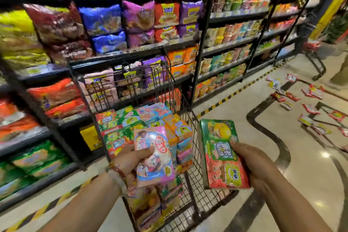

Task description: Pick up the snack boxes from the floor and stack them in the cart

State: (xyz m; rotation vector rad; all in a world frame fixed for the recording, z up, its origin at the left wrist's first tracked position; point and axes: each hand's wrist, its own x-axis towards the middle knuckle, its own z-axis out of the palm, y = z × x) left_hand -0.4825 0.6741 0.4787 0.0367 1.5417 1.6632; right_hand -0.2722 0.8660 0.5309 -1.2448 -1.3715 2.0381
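A black wire cart (190, 190) stands in front of me, filled with several stacked snack boxes (143, 118) in green, orange, pink and blue. My left hand (130, 160) grips a pink snack box (156, 164) and holds it over the cart's near side. To the right of the cart, my right hand (252, 164) holds a stack of green and red snack boxes (220, 154) just outside the rim. More snack packs (293, 98) lie scattered on the floor at the right.
Black shelves (105, 56) full of snack bags run along the left and behind the cart. A yellow-black striped line (231, 96) marks the floor at the shelf foot. Another cart's frame (318, 66) and a person's leg (340, 73) stand at the far right.
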